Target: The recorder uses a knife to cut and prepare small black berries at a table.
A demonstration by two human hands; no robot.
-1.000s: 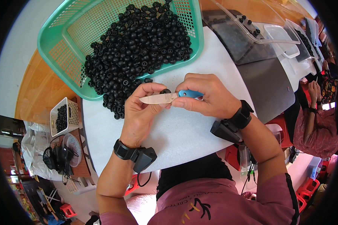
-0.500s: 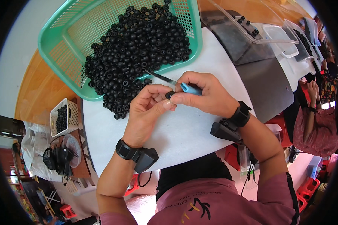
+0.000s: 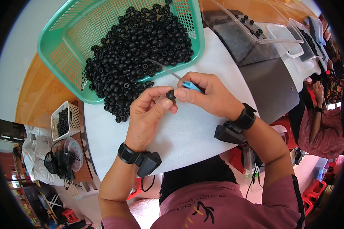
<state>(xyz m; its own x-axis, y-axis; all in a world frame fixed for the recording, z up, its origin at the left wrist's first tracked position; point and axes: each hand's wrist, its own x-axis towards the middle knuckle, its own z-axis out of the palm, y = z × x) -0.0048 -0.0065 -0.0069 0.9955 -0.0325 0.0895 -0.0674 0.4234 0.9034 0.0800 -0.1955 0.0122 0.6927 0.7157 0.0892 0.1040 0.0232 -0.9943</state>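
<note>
My left hand pinches a small round black rubber-like part between thumb and fingertips. Close beside it, my right hand is closed round the light blue handle of a thin-bladed knife. Its narrow blade points up and left, away from me, toward the basket. The right thumb tip is at the black part's edge. Many similar black parts fill a tilted green plastic basket and spill over its near rim onto the white table covering.
At the left stands a small white basket with black parts. Clear plastic boxes holding more black parts sit at the far right, beside a dark grey sheet. Another person is at the right edge.
The black part has turned and shows more of its rounded side. The knife has rotated in my right hand, its handle tilting and its blade showing paler. My left hand has barely moved.
</note>
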